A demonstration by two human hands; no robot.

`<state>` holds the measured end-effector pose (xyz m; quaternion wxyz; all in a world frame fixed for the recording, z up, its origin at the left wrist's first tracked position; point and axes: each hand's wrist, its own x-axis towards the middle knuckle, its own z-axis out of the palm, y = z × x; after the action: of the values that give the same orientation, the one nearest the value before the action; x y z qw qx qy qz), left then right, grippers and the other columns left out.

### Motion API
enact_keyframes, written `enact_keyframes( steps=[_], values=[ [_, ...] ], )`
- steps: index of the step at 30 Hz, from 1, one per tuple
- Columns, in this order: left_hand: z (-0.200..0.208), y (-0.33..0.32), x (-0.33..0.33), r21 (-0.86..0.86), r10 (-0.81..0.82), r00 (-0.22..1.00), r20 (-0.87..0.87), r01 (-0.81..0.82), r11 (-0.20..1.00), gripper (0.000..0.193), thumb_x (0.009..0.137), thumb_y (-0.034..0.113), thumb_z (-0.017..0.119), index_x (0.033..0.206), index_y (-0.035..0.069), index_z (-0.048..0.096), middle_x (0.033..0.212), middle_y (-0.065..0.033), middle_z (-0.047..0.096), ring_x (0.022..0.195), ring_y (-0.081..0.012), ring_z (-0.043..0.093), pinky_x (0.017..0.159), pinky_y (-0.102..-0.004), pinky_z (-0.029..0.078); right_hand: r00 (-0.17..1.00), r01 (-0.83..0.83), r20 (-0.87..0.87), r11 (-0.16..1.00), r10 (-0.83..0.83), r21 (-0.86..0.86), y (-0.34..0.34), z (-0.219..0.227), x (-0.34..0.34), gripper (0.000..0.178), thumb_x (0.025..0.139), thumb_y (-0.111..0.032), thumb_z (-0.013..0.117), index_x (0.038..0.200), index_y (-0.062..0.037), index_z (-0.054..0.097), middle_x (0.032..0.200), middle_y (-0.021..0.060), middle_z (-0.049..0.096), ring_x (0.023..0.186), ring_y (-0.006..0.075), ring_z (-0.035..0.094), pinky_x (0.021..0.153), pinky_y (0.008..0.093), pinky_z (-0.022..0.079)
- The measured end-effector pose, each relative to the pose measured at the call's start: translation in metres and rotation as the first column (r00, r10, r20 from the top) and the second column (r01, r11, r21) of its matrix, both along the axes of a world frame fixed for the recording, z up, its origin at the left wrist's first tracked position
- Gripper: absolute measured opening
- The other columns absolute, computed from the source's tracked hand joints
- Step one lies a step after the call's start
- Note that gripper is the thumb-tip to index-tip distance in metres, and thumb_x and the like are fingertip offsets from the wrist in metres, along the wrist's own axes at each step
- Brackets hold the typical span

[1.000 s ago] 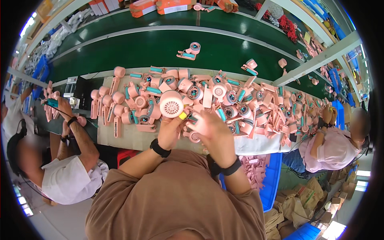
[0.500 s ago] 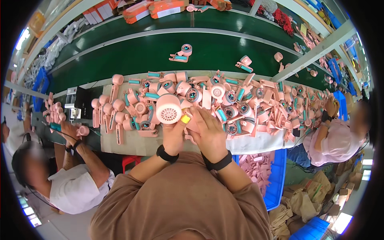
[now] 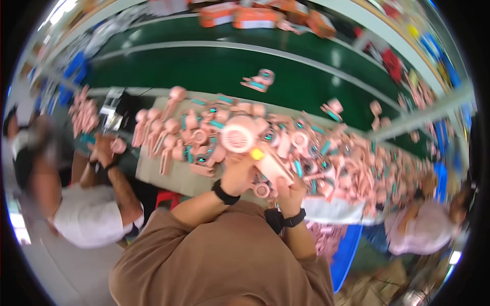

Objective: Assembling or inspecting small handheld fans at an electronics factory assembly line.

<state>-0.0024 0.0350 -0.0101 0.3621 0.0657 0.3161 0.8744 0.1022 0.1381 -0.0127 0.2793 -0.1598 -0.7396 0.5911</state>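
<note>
A pink handheld fan [image 3: 238,134] is between my two hands, its round grille facing up and its handle slanting down to the right. A small yellow piece [image 3: 256,153] sits where head and handle meet. My left hand [image 3: 239,175] is closed round the fan just below its head. At the handle's lower end, my right hand [image 3: 291,196] grips with thumb and fingers. Another small round fan head [image 3: 262,190] shows between my wrists. Motion blur softens the finger detail.
Pink fan parts [image 3: 352,171] with teal pieces heap across the bench. Beyond runs a green conveyor [image 3: 194,66] carrying a few fan parts. A blue bin [image 3: 347,255] of pink pieces stands below right. Co-workers sit at left [image 3: 97,214] and right [image 3: 423,224].
The whole view has shifted and tilted. My right hand has gone from lying along the fan to gripping the lower end of its handle, which now shows more. My left hand keeps its hold.
</note>
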Motion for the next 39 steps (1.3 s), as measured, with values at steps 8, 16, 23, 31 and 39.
enact_keyframes(
  steps=[8,16,23,31,39],
  values=[
    [-0.062,-0.056,-0.055,-0.595,-0.182,0.898,-0.4,-0.103,0.797,0.018,0.083,0.015,0.061,0.097,0.005,0.059,0.082,0.001,0.062,0.07,-0.005,0.055,0.058,-0.0237,0.045,0.537,-0.588,0.568,0.76,0.623,-0.278,0.003,0.0,0.001,0.041,0.08,-0.022,0.061,0.114,-0.0023,0.05,0.087,0.0124,0.059,0.074,0.02,0.059,0.065,0.0306,0.046],
    [-0.039,-0.182,-0.26,-0.474,-0.051,0.472,-0.88,-0.88,0.027,0.021,0.08,0.023,0.053,0.084,0.003,0.058,0.07,-0.0187,0.059,0.065,-0.0326,0.059,0.058,-0.0407,0.045,0.644,-0.705,0.725,0.557,0.244,0.438,0.036,0.128,-0.046,0.049,0.075,-0.022,0.066,0.117,-0.0027,0.049,0.094,0.0161,0.06,0.087,0.0313,0.057,0.075,0.0386,0.045],
    [-0.089,-0.205,-0.375,-0.372,-0.543,0.501,-0.674,-0.865,-0.337,0.015,0.078,0.022,0.053,0.081,0.009,0.059,0.073,-0.0155,0.062,0.069,-0.031,0.062,0.059,-0.0405,0.048,0.669,-0.705,0.69,0.53,0.277,0.471,0.063,0.155,-0.131,0.043,0.076,-0.018,0.063,0.114,-0.0026,0.051,0.098,0.0175,0.058,0.088,0.0313,0.057,0.074,0.0382,0.044],
    [-0.212,-0.239,-0.426,-0.496,-0.636,0.653,-0.41,-0.746,-0.446,0.014,0.078,0.021,0.052,0.084,0.017,0.065,0.094,-0.0116,0.061,0.08,-0.0279,0.063,0.063,-0.0431,0.05,0.703,-0.584,0.69,0.694,0.174,0.42,0.147,-0.029,-0.296,0.043,0.076,-0.028,0.061,0.111,-0.0019,0.055,0.106,0.0182,0.057,0.096,0.0311,0.056,0.084,0.0353,0.045],
    [-0.156,-0.22,-0.412,-0.743,-0.62,0.769,-0.155,-0.505,-0.44,0.026,0.073,0.016,0.057,0.096,0.003,0.052,0.093,-0.0156,0.062,0.087,-0.0338,0.061,0.078,-0.0438,0.047,0.832,-0.491,0.554,0.5,0.026,0.713,0.151,-0.152,-0.396,0.067,0.06,-0.009,0.072,0.121,-0.0126,0.045,0.128,0.0174,0.038,0.108,0.0354,0.045,0.09,0.0405,0.041]
  ],
)
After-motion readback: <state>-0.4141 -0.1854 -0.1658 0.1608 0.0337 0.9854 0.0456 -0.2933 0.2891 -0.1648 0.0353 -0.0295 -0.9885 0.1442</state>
